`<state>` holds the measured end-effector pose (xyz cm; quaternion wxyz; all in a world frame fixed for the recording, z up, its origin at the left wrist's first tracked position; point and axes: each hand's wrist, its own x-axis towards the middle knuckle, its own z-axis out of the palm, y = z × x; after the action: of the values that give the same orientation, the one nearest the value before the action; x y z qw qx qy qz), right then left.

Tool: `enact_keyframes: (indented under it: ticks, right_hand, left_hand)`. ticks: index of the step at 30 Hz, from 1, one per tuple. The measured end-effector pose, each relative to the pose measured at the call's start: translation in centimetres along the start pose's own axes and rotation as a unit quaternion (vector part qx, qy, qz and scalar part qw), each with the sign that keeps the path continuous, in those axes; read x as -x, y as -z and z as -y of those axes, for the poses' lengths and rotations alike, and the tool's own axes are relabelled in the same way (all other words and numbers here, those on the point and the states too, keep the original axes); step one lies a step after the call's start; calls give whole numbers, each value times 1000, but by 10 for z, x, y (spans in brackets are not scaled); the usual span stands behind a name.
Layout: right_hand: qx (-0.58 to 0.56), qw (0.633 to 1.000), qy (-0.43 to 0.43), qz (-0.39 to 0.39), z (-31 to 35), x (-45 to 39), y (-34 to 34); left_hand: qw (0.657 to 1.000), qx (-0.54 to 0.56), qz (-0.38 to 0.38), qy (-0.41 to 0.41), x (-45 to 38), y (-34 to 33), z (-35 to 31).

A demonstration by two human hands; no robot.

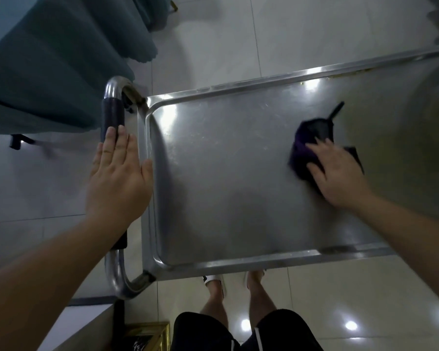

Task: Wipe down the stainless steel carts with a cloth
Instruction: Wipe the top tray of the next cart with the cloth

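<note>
Midway, wiping the cart [226, 188] top
Right hand [340, 178] flat, pressing cloth [299, 154]; left hand [117, 178] open on handle [112, 115]; next, probably sweep handleward.

Glossy pale tiled floor [340, 287], round light reflections [351, 325], teal draped cloth [48, 72] upper left, gold-framed object [150, 335] at bottom edge

Right hand [340, 176] presses the purple cloth [304, 150] flat on the steel cart [226, 198] top, left hand [117, 178] rests open-fingered on the black-gripped handle [112, 115], teal drapes [48, 59] hanging just beyond.
</note>
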<state>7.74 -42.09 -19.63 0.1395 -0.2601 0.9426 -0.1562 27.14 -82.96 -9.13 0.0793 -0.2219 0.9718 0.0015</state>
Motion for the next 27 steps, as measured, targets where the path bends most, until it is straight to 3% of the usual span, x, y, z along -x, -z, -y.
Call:
enact_keyframes:
  ticks: [5,9,13,17,22,27]
  right_hand:
    - [9,994,-101,-44,27,137,-47]
    - [6,981,-184,-60,124,168,-93]
    - [-8,995,-98,-26,240,163,-135]
    - [16,997,53,53,314,154,-164]
    - [16,982,177,68,269,143,-144]
    - [10,1000,2,-26,127,130,-80]
  left_hand:
    - [1000,13,-11,-6,-1,-4,4]
    - [1000,19,-16,-9,0,-4,4]
    - [999,33,-8,-12,-1,1,3]
    - [999,38,5,-14,1,7,1]
    - [998,60,11,-25,2,10,3]
    - [996,87,17,-30,3,12,4]
